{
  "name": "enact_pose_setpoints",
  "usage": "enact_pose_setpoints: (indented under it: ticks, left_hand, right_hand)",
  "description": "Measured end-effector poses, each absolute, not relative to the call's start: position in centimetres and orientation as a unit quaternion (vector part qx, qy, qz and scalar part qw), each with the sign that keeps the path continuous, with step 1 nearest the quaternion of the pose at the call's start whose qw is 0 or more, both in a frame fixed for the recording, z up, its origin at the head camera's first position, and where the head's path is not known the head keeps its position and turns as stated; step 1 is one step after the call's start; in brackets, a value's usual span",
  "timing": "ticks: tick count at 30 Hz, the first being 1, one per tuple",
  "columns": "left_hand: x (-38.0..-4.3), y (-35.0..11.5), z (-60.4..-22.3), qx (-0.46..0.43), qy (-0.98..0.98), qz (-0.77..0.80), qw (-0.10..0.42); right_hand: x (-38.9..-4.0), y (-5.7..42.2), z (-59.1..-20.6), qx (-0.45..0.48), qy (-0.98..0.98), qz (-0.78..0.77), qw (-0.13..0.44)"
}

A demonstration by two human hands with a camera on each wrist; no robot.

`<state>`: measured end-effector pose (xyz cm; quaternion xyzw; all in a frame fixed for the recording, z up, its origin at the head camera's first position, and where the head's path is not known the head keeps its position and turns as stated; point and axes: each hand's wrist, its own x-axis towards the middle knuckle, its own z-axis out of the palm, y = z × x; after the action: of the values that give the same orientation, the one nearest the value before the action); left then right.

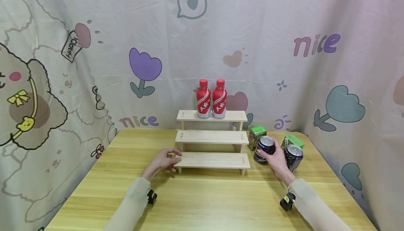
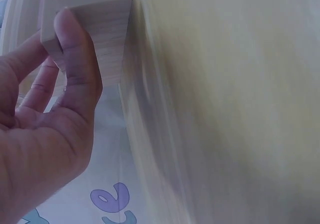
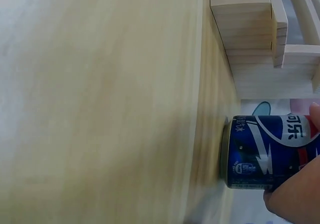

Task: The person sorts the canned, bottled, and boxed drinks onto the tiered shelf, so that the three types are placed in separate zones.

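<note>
I have the right hand [image 1: 278,161] gripping a blue can [image 1: 266,145], the left hand's [image 1: 163,159] fingers pinching the wooden rack's [image 1: 214,160] lowest step.

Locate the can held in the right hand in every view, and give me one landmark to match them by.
Head: right of centre, the can is beside the shelf, in the right hand.
Left wrist: not in it.
Right wrist: at the right edge, below mid-height, sideways with its base toward the left.
Shared landmark: the shelf, at centre in head, top left in left wrist, top right in right wrist.
</note>
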<state>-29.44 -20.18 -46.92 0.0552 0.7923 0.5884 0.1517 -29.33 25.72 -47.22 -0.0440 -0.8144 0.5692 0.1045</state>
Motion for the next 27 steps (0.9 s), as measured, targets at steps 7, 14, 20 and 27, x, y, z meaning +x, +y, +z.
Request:
enact_pose_setpoints:
  ticks: [7, 14, 20, 27]
  left_hand:
    - [-29.4, -20.2, -47.0, 0.056, 0.794, 0.586, 0.151]
    - [-29.4, -20.1, -47.0, 0.054, 0.795, 0.586, 0.149]
    - [-29.4, -20.1, -47.1, 0.048, 0.798, 0.582, 0.148]
    - [-29.4, -20.1, -47.1, 0.051, 0.797, 0.583, 0.147]
  right_hand:
    - [-29.3, 25.7, -47.5, -0.051, -0.82, 0.559, 0.117]
    - [-29.4, 25.6, -47.8, -0.068, -0.833, 0.532, 0.138]
    - [-29.2, 25.1, -48.1, -0.087, -0.849, 0.492, 0.173]
    - [-28.8, 24.5, -47.6, -0.108, -0.851, 0.476, 0.193]
